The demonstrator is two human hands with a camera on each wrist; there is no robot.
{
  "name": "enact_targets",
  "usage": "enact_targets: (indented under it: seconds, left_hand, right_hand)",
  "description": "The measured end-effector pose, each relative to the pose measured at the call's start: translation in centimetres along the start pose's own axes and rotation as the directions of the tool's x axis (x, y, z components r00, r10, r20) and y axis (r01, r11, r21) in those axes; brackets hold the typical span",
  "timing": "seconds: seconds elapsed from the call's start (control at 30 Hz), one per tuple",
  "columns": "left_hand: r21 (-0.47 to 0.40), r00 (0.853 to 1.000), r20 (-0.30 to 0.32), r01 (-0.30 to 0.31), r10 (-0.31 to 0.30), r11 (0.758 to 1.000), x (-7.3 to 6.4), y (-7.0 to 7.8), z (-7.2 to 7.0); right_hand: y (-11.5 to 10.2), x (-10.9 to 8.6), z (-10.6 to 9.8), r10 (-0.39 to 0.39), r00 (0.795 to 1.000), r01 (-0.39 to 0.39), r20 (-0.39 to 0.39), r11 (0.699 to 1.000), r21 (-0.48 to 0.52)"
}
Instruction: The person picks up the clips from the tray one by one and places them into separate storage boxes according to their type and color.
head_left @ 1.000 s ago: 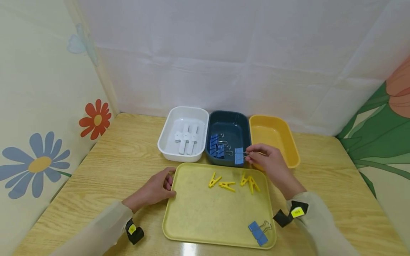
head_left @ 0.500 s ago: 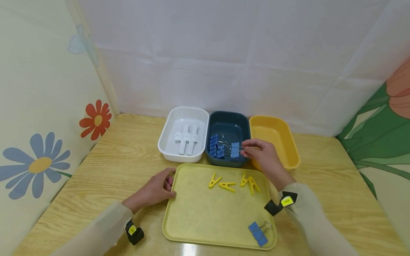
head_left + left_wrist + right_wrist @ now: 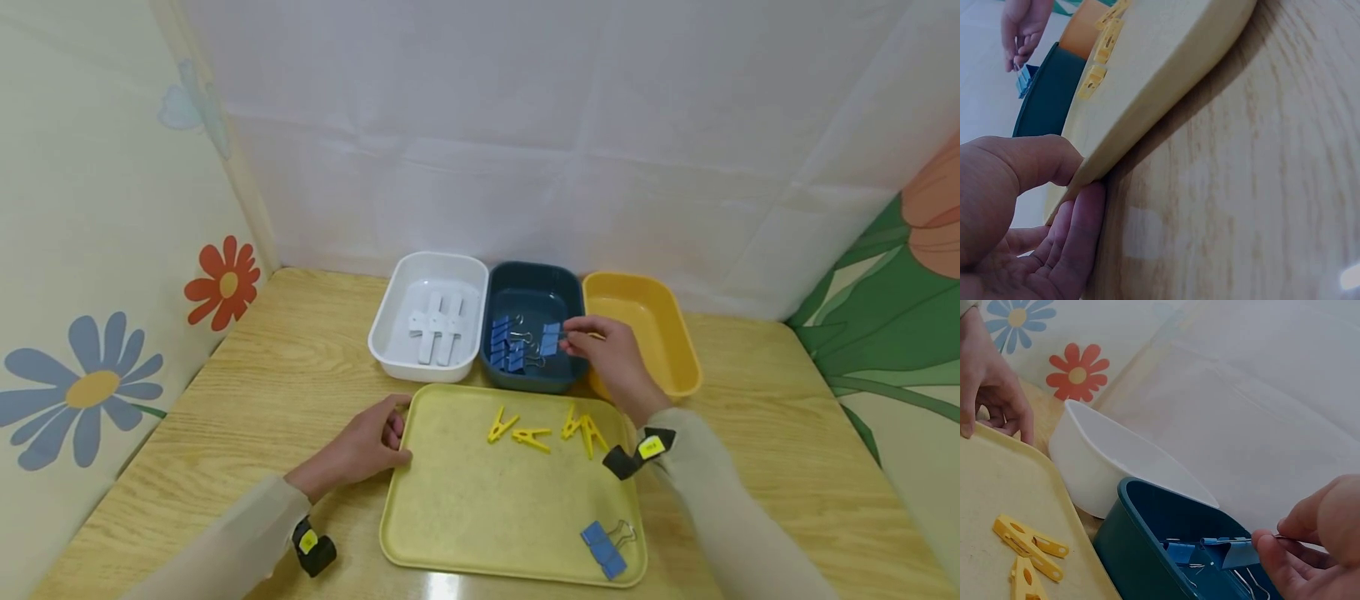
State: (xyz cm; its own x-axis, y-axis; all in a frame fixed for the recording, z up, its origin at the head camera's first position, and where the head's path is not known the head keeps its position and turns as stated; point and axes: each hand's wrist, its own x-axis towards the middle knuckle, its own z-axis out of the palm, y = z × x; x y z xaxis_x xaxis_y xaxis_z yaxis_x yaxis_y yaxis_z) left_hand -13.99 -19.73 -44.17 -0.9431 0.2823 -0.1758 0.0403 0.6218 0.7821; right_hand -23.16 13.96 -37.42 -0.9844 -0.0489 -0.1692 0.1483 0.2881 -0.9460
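My right hand (image 3: 609,348) pinches a blue binder clip (image 3: 551,339) by its wire handles over the dark teal bin (image 3: 534,275). In the right wrist view that clip (image 3: 1235,553) hangs level at the bin's opening, above other blue binder clips (image 3: 501,337) lying inside. With thumb on top and fingers beneath, my left hand (image 3: 1035,206) grips the left rim of the yellow tray (image 3: 487,500). One more large blue binder clip (image 3: 604,550) lies at the tray's front right corner. Several yellow clothespins (image 3: 532,437) lie along the tray's far side.
Left of the teal bin stands a white bin (image 3: 386,333) holding several white clips (image 3: 437,325). A yellow-orange bin (image 3: 678,333) stands to its right, partly behind my right hand. A white cloth wall (image 3: 487,167) rises behind the wooden table (image 3: 300,333).
My right hand has moved left and away from me with the binder clip, from the teal bin's near right corner to over its inside. The left hand stays on the tray rim.
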Motion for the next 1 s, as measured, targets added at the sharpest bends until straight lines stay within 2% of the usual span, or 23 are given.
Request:
enact_targets:
  seconds: [0.3,0.47,1.0]
  left_hand:
    - [-0.004,1.000,-0.003,-0.005,0.005,1.000,-0.1,0.0,0.0]
    - [-0.004,1.000,0.001,0.005,-0.005,1.000,0.0,0.0,0.0]
    - [-0.015,1.000,0.000,-0.005,0.005,1.000,0.0,0.0,0.0]
  right_hand:
    - [-0.5,1.6,1.1,0.032,0.999,-0.033,-0.029,0.998,-0.055]
    - [-0.5,2.3,1.6,0.010,0.999,-0.012,-0.036,0.998,-0.065]
    - [-0.3,4.3,2.4,0.038,0.996,-0.043,-0.075,0.997,-0.065]
